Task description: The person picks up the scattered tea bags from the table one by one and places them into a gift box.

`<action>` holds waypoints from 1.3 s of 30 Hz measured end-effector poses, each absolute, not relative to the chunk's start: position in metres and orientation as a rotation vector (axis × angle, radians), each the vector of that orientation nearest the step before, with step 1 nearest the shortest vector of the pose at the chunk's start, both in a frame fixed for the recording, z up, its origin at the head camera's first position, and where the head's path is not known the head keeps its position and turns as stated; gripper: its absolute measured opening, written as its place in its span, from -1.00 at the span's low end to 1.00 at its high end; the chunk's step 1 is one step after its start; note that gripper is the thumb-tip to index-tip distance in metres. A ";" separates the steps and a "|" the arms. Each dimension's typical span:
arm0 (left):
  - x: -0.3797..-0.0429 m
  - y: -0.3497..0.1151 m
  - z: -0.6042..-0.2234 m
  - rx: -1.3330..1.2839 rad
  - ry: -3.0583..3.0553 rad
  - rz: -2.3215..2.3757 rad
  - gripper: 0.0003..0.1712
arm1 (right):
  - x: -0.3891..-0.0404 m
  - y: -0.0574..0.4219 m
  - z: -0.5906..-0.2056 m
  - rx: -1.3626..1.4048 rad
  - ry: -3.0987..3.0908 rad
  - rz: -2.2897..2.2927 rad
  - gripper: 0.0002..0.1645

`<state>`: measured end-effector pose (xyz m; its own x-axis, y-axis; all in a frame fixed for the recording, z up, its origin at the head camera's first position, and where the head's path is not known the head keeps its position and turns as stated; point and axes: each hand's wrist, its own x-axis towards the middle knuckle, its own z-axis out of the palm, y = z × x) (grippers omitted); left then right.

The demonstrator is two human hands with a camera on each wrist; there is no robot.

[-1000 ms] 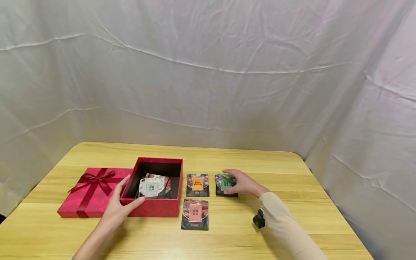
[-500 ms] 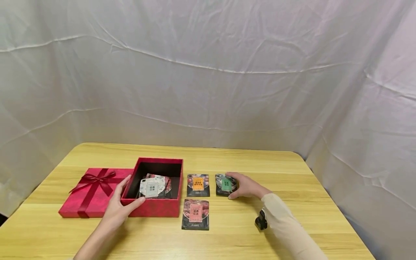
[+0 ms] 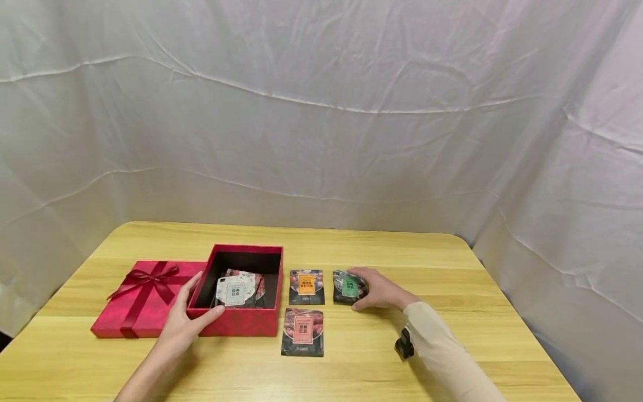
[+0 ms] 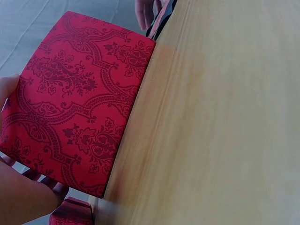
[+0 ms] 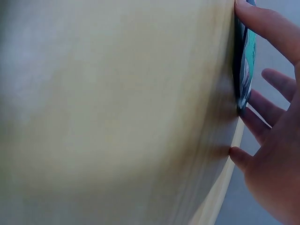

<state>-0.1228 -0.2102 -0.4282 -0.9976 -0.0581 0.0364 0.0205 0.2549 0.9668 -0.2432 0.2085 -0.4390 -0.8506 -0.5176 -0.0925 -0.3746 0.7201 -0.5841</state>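
Observation:
My left hand [image 3: 183, 324] holds the near left corner of an open red gift box [image 3: 238, 322], thumb at the front rim and fingers along the left side. In the left wrist view the box's patterned front wall [image 4: 79, 103] fills the left. Inside lie several tea pouches, a white-labelled pouch [image 3: 235, 290] on top. My right hand [image 3: 382, 288] rests at the right side of a green-labelled tea pouch [image 3: 348, 286] lying flat on the table. In the right wrist view, thumb and fingers touch that pouch's edges, spread and not wrapped round it.
Left of the box lies its red lid [image 3: 145, 301] with a ribbon bow. An orange-labelled pouch [image 3: 306, 287] and a pink-labelled pouch [image 3: 302, 332] lie on the wooden table [image 3: 361, 357] between box and right hand. A pale curtain hangs behind.
My right hand has drawn slightly right, from over the green-labelled pouch to its right edge, uncovering more of it. The left hand and the box stay where they were.

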 end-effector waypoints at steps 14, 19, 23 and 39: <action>-0.121 -0.209 -0.426 0.032 -2.444 -1.859 0.02 | -0.236 0.214 -0.435 -0.699 2.770 -0.776 0.02; -0.121 -0.210 -0.427 0.019 -2.440 -1.862 0.03 | -0.234 0.216 -0.434 -0.707 2.799 -0.765 0.00; -0.121 -0.209 -0.426 0.026 -2.444 -1.862 0.03 | -0.232 0.217 -0.432 -0.727 2.816 -0.758 -0.01; -0.121 -0.209 -0.425 0.017 -2.428 -1.878 0.03 | -0.227 0.211 -0.423 -0.717 2.826 -0.810 -0.03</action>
<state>-0.1211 -0.2086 -0.4249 -0.9974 -0.0527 0.0500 0.0352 0.2522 0.9670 -0.2270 0.2112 -0.4229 -0.8814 -0.4721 0.0190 -0.4104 0.7451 -0.5257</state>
